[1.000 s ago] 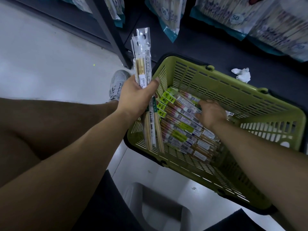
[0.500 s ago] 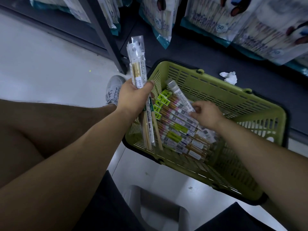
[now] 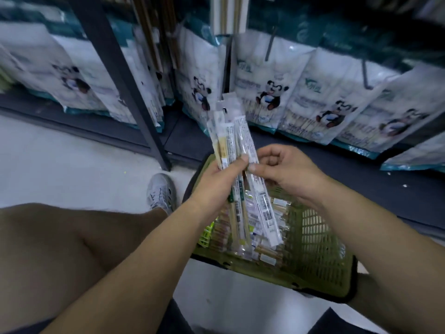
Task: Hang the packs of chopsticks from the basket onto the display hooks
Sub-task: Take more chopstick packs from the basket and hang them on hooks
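The left hand (image 3: 215, 182) is gripping a fanned bundle of chopstick packs (image 3: 228, 131) upright over the green basket (image 3: 315, 239), its fingers wrapping behind and the thumb pressing across the front. The right hand (image 3: 286, 171) is pinching one long clear pack (image 3: 261, 201) between thumb and forefinger, right beside that thumb, with its other fingers curling in. More loose packs (image 3: 267, 255) are lying in the basket below.

The likeliest trouble is slipping. The sleeves are looking glossy and the bundle is splaying at the top, so any easing of the left thumb while the right hand is working its pack could let several slide out. Most would land in the basket, but the leftmost might drop to the floor (image 3: 72, 165) near the shoe (image 3: 160, 191).

The pack tops are also sitting staggered, so threading several at once would probably snag (the hooks themselves are not plainly showing among the panda bags (image 3: 272, 92)).
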Demonstrator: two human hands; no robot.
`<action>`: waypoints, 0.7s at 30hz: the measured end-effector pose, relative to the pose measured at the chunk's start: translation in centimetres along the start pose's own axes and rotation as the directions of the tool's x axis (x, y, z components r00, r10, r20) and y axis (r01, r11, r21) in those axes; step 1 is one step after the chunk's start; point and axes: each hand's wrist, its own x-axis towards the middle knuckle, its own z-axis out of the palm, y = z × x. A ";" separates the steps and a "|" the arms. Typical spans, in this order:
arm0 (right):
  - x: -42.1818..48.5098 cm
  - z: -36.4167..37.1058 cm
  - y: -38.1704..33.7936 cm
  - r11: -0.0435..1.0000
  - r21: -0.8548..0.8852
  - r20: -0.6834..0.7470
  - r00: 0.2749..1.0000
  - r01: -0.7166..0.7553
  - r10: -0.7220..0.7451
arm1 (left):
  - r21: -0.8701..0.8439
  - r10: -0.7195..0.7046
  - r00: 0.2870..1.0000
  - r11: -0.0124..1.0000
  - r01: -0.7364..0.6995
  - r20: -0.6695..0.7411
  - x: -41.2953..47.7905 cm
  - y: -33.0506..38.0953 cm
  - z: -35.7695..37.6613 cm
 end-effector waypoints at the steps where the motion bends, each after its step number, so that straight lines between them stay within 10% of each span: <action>1: -0.7 -0.1 -1.2 1.000 -0.010 -0.038 0.999 0.028 -0.029 | -0.009 0.036 0.999 0.999 -0.036 0.022 -0.3 0.9 0.6; 21: -3.2 -3.1 -25.4 0.781 -0.254 -0.361 0.694 0.570 -0.624 | -0.038 0.556 0.813 0.828 -0.559 0.173 -0.6 20.5 6.6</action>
